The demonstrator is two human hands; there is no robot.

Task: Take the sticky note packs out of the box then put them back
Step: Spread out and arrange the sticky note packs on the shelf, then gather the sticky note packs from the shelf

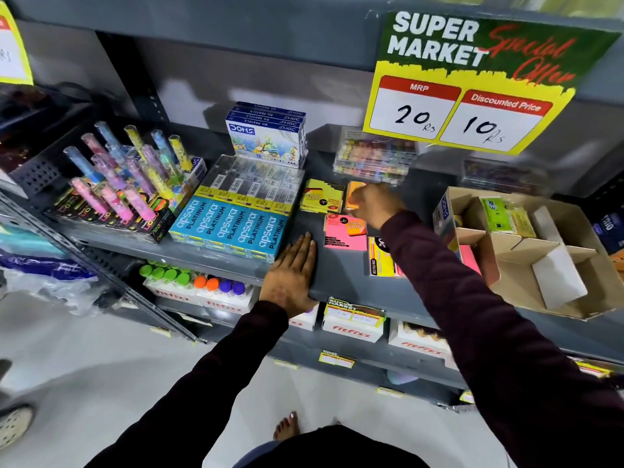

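Observation:
Sticky note packs lie on the grey shelf point(337, 282): a yellow pack point(320, 197) at the back, an orange pack point(353, 194) beside it, a pink pack point(342, 233) in front, and a yellow pack point(380, 260) partly under my right sleeve. My right hand point(373, 206) is closed on the orange pack's right edge. My left hand point(293, 271) rests flat on the shelf's front edge, fingers together, holding nothing. The cardboard box point(547, 265) with dividers stands at the right; a green pack point(506, 217) and a pink pack point(471, 258) sit inside it.
Blue Apsara pencil boxes point(233, 228) and DOMS boxes point(266, 136) fill the shelf to the left, with a rack of colourful tubes point(125, 177) beyond. A price sign point(472, 86) hangs above. Clear-packed items point(374, 157) stand behind the packs. Bottles fill the lower shelf.

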